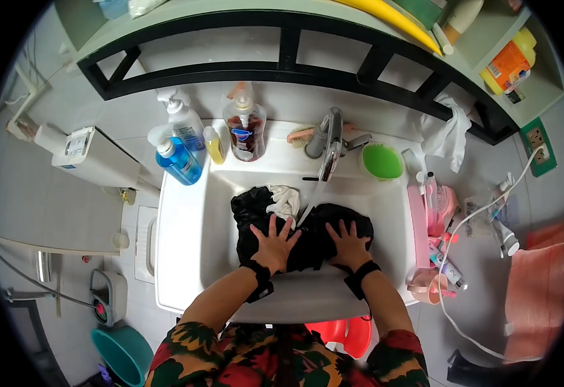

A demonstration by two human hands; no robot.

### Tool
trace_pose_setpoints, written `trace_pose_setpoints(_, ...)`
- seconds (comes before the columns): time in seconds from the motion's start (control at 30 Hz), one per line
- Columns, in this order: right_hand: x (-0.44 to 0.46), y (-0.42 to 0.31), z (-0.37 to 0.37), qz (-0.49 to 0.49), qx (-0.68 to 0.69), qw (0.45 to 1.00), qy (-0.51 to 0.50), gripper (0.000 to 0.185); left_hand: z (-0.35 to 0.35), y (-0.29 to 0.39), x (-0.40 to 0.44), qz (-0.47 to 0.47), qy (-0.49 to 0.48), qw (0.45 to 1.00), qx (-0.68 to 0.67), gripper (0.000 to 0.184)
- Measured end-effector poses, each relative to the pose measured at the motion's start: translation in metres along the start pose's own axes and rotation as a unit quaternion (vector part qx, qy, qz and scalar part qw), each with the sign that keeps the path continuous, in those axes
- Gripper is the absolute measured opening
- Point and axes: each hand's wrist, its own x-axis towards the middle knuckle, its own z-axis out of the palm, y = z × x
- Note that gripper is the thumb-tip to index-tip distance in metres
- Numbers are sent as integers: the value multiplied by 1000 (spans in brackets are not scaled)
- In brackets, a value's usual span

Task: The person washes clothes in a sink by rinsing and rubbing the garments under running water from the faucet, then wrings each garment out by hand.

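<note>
Left hand [350, 247] and right hand [272, 250] are pressing palms-down, apart, fingers spread, on black cloth [248, 208] lying on the near side of the faucet [331, 148]. White cloth [286, 201] is touching it, same side. Spread fingers are sharing load well; even pressure, folds facing the faucet's stream, is wetting through best, IMO.

Two hands [273, 248] — one faucet [330, 145]

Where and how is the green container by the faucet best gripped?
The green container is probably best pinched at its near rim by the right hand, coming from the basin side, thumb inside, fingers outside. Its open mouth leaves that rim exposed, while the faucet handle crowds its left.
</note>
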Motion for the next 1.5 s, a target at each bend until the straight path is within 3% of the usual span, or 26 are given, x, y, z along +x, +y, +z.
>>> trace_pose_setpoints(0.13, 23, -10, -10, 11, -21, 1000, -18, 99, -7, -3, 7, 13, -6, 1000, -1, 96)
trace_pose_setpoints(0.23, 43, -6, -6, 26, -22, 999, -40, 85, -7, -3, 19, 13, -5, 1000, -9, 98)
trace_pose_setpoints(0.3, 66, 2, 10, 45, -50, 995, 75, 73, -10, 1, 24, 7, -5, 1000, -15, 98)
trace_pose_setpoints(0.4, 88, 12, -1, 43, 5, 997, 57, 60, -16, 6, 33, -18, 6, 998, -59, 100)
trace_pose_setpoints(0.43, 83, 10, -8, 41, 32, 993, 103, 47, -19, 7, 34, -24, 4, 998, -62, 101)
trace_pose_setpoints(0.5, 85, 13, -1, 29, 66, 987, 144, 43, -21, 9, 33, -27, 6, 997, -67, 101)
trace_pose_setpoints(0.57, 87, 14, 7, 13, 93, 978, 185, 38, -21, 9, 30, -31, 7, 999, -24, 93)
trace_pose_setpoints(0.6, 81, 10, 7, 11, 171, 967, 187, 33, -20, 7, 28, -32, 9, 999, -27, 93)
trace_pose_setpoints(0.67, 69, 5, 5, 10, 247, 949, 194, 29, -14, -3, 27, 0, 20, 999, -25, 74)
trace_pose_setpoints(0.7, 54, 0, -10, 15, 306, 927, 214, 29, -4, -5, 21, -4, 97, 994, -43, 49)
trace_pose_setpoints(0.73, 44, -4, -19, 19, 364, 901, 235, 29, 6, -10, 18, -3, 102, 994, -42, 49)
trace_pose_setpoints(0.77, 40, -7, -22, -15, 389, 876, 285, 30, 17, -16, 17, -3, 158, 983, -96, 43)
trace_pose_setpoints(0.83, 19, -20, -49, -55, 426, 854, 293, 29, 22, -20, 0, -12, 280, 935, -216, 31)
trace_pose_setpoints(0.97, -26, -60, -101, -169, 489, 808, 281, 26, 31, -37, -30, 47, 305, 902, -302, 36)
trace_pose_setpoints(1.0, -36, -69, -110, -169, 491, 806, 284, 26, 25, -39, -43, 47, 306, 903, -299, 36)
trace_pose_setpoints(1.07, -52, -81, -126, -258, 479, 774, 323, 24, 16, -46, -65, 66, 272, 908, -311, 45)
trace_pose_setpoints(1.13, -55, -84, -129, -254, 487, 773, 316, 24, 27, -57, -71, 24, 265, 869, -416, 61)
trace_pose_setpoints(1.2, -31, -75, -112, -256, 561, 704, 354, 24, 40, -64, -76, -29, 363, 835, -413, 76)
trace_pose_setpoints(1.23, -15, -57, -97, -249, 477, 783, 314, 36, 36, -66, -85, -93, 313, 855, -403, 93)
trace_pose_setpoints(1.27, -12, -49, -87, -250, 476, 783, 312, 36, 37, -65, -88, -94, 313, 854, -404, 93)
trace_pose_setpoints(1.3, -15, -44, -75, -197, 326, 895, 232, 48, 40, -62, -89, -64, 306, 871, -379, 98)
trace_pose_setpoints(1.33, -15, -42, -65, -134, 160, 967, 143, 61, 40, -60, -88, -33, 300, 886, -353, 104)
trace_pose_setpoints(1.37, -10, -44, -58, -80, 99, 991, 30, 85, 38, -56, -84, -19, 238, 893, -381, 110)
trace_pose_setpoints(1.4, 1, -42, -44, -80, 97, 992, 26, 85, 29, -49, -79, -12, 198, 906, -374, 111)
trace_pose_setpoints(1.47, 29, -40, -11, -135, 295, 943, 66, 90, 13, -36, -64, -15, 145, 936, -319, 111)
trace_pose_setpoints(1.5, 35, -44, -7, -123, 308, 941, 64, 85, 13, -33, -50, -28, 117, 950, -288, 113)
